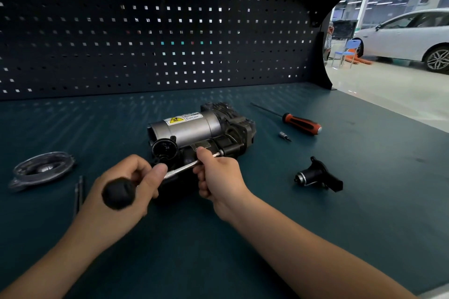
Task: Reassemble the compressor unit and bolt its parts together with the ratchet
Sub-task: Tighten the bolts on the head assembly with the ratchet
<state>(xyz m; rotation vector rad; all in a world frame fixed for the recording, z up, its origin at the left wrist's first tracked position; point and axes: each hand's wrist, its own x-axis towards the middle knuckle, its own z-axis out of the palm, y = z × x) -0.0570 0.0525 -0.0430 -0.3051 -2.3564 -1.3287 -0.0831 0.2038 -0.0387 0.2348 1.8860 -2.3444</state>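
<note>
Head view: working on compressor unit (194,128) at the middle of the bench (218,250).
Gripping ratchet (181,170) by its black handle with left hand (121,184), fingers curled round it; pinching the shaft with right hand (218,177), tip against the unit's dark housing.

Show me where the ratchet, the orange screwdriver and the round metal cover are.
ratchet (181,170): head view, on its metal shaft.
orange screwdriver (302,124): head view, on its handle.
round metal cover (45,168): head view, on its middle.
</note>
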